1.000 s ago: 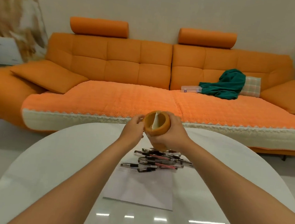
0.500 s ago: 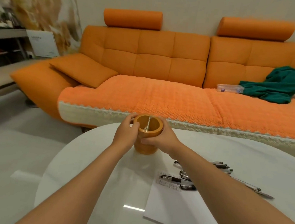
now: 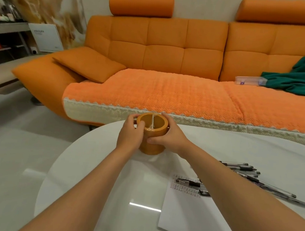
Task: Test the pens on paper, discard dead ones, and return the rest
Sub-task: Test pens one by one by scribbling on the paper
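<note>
Pen cup (image 3: 153,133): upright on the tabletop (image 3: 88,165) at 12 o'clock, no pens inside. Your left hand (image 3: 129,137) and right hand (image 3: 170,139) each curl their grip round its wall. Pens (image 3: 249,177): loose at 3 o'clock, some across the marked paper (image 3: 185,219). Judged: discarding and return are yet to do.

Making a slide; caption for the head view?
Left hand and right hand hold an orange cup on the table; pens lie on and beside paper.

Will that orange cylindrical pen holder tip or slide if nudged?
The orange cylindrical pen holder looks squat, thick-walled, so tipping seems unlikely. Holding no pens on the glossy white table, it would probably slide. Sideways, it might roll.
</note>
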### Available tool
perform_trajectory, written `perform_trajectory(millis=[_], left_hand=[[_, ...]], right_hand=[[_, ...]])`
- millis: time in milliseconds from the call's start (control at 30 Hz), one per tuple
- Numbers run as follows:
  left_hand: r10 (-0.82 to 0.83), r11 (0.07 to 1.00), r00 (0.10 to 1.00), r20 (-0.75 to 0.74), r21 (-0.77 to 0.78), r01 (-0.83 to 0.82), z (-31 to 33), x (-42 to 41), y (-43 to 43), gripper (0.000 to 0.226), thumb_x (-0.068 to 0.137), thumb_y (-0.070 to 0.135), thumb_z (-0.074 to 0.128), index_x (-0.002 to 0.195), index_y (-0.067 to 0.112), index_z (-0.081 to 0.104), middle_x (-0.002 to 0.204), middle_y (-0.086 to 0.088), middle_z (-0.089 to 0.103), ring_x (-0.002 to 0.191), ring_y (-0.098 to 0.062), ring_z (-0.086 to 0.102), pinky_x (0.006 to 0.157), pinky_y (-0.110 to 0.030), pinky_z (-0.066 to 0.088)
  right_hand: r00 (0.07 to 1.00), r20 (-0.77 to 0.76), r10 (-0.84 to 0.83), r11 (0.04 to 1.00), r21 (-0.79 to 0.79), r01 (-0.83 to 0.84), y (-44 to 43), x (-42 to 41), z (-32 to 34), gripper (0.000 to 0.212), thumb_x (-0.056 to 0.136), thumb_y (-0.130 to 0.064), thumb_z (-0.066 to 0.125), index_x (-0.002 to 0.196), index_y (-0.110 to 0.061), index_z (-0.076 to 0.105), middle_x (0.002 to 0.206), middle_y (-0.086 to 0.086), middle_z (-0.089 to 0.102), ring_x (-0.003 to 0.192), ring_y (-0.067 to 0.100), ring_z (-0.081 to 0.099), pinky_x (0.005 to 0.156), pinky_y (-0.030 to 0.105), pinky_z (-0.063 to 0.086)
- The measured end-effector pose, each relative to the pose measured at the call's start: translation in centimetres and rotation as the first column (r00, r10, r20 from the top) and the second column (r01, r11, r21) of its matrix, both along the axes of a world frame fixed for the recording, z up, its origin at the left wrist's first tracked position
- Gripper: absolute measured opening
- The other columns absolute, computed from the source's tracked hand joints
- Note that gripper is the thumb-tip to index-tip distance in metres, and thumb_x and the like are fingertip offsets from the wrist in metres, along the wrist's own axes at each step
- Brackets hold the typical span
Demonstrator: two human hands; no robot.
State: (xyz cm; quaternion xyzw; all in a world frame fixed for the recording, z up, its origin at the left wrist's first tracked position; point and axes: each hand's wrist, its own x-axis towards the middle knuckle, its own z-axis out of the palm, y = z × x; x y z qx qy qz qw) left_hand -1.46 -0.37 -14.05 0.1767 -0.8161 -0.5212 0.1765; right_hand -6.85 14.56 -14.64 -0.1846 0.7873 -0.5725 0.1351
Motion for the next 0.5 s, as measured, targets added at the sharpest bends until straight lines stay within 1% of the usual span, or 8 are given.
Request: perform_trajectory(millis=[67, 167, 233, 300, 367, 400, 467, 500], left_hand=[[0.007, 1.0, 1.0, -0.017, 0.001, -0.007, -0.4, -0.1, 0.2, 0.033, 0.099, 0.039, 0.049, 0.131, 0.029, 0.048, 0.125, 0.003, 0.058, 0.108, -0.02, 0.06, 0.085, -0.038, 0.053], [-0.015, 1.0, 1.0, -0.014, 0.011, 0.016, -0.4, 0.2, 0.4, 0.041, 0.1, 0.046, 0.05, 0.136, 0.028, 0.046, 0.135, 0.0, 0.054, 0.117, -0.021, 0.057, 0.093, -0.039, 0.052], [0.02, 0.993, 1.0, 0.005, -0.116, -0.019, 0.0, 0.7, 0.7, 0.049, 0.1, 0.048, 0.049, 0.144, 0.026, 0.043, 0.145, -0.002, 0.046, 0.132, -0.024, 0.047, 0.103, -0.043, 0.047], [0.08, 0.939, 0.989, -0.123, -0.323, -0.116, 0.7, 2.0, 1.5, 0.047, 0.1, 0.044, 0.051, 0.141, 0.021, 0.047, 0.142, -0.005, 0.045, 0.133, -0.023, 0.04, 0.106, -0.045, 0.043], [0.045, 0.877, 0.933, -0.358, -0.433, -0.209, 1.5, 3.6, 3.2, 0.03, 0.098, 0.033, 0.056, 0.123, 0.017, 0.057, 0.122, -0.002, 0.051, 0.118, -0.021, 0.046, 0.096, -0.038, 0.047], [-0.007, 0.866, 0.906, -0.424, -0.456, -0.207, 1.8, 4.3, 4.3, 0.02, 0.096, 0.026, 0.059, 0.114, 0.016, 0.058, 0.112, 0.002, 0.051, 0.109, -0.019, 0.048, 0.089, -0.034, 0.047], [-0.206, 0.86, 0.897, -0.391, -0.51, -0.025, 1.8, 5.4, 7.0, 0.009, 0.093, 0.017, 0.061, 0.101, 0.02, 0.058, 0.1, 0.01, 0.05, 0.098, -0.017, 0.053, 0.08, -0.03, 0.048], [-0.326, 0.838, 0.906, -0.27, -0.526, 0.145, 1.8, 5.7, 8.4, 0.009, 0.093, 0.018, 0.061, 0.1, 0.023, 0.059, 0.099, 0.012, 0.053, 0.095, -0.015, 0.055, 0.079, -0.031, 0.05]], right_hand=[[0.999, 0.032, 0.008, 1.0, 0.009, -0.008, 0.6, -0.1, 0.1, 0.124, 0.061, -0.021, 0.095, 0.156, -0.032, 0.015, 0.138, -0.004, 0.05, 0.126, 0.021, 0.052, 0.103, 0.043, 0.048], [1.0, 0.026, 0.004, 0.999, 0.05, -0.005, 1.4, 0.6, 0.2, 0.129, 0.066, -0.026, 0.093, 0.158, -0.031, 0.003, 0.149, -0.001, 0.043, 0.136, 0.021, 0.043, 0.102, 0.039, 0.047], [1.0, -0.005, -0.029, 0.992, 0.122, 0.029, 2.2, 1.5, 0.4, 0.125, 0.069, -0.033, 0.09, 0.158, -0.031, 0.002, 0.155, 0.0, 0.036, 0.142, 0.02, 0.036, 0.099, 0.033, 0.042], [0.994, -0.088, -0.061, 0.978, 0.193, 0.077, 3.9, 2.7, 0.9, 0.107, 0.077, -0.034, 0.083, 0.158, -0.027, 0.014, 0.156, 0.0, 0.035, 0.142, 0.019, 0.035, 0.098, 0.031, 0.038], [0.975, -0.217, -0.054, 0.952, 0.283, 0.115, 6.5, 3.9, 2.0, 0.073, 0.085, -0.028, 0.073, 0.149, -0.027, 0.037, 0.15, -0.002, 0.043, 0.137, 0.017, 0.04, 0.099, 0.029, 0.038], [0.964, -0.265, -0.025, 0.93, 0.347, 0.119, 8.1, 4.5, 2.4, 0.058, 0.087, -0.026, 0.068, 0.141, -0.029, 0.048, 0.145, -0.004, 0.048, 0.134, 0.015, 0.043, 0.1, 0.029, 0.038], [0.955, -0.293, 0.055, 0.868, 0.487, 0.1, 11.2, 5.7, 2.9, 0.045, 0.085, -0.027, 0.065, 0.128, -0.035, 0.058, 0.137, -0.009, 0.055, 0.129, 0.014, 0.047, 0.105, 0.034, 0.04], [0.953, -0.288, 0.099, 0.825, 0.559, 0.083, 12.7, 6.2, 3.1, 0.044, 0.082, -0.03, 0.065, 0.125, -0.038, 0.06, 0.135, -0.009, 0.055, 0.129, 0.014, 0.047, 0.107, 0.038, 0.04]])
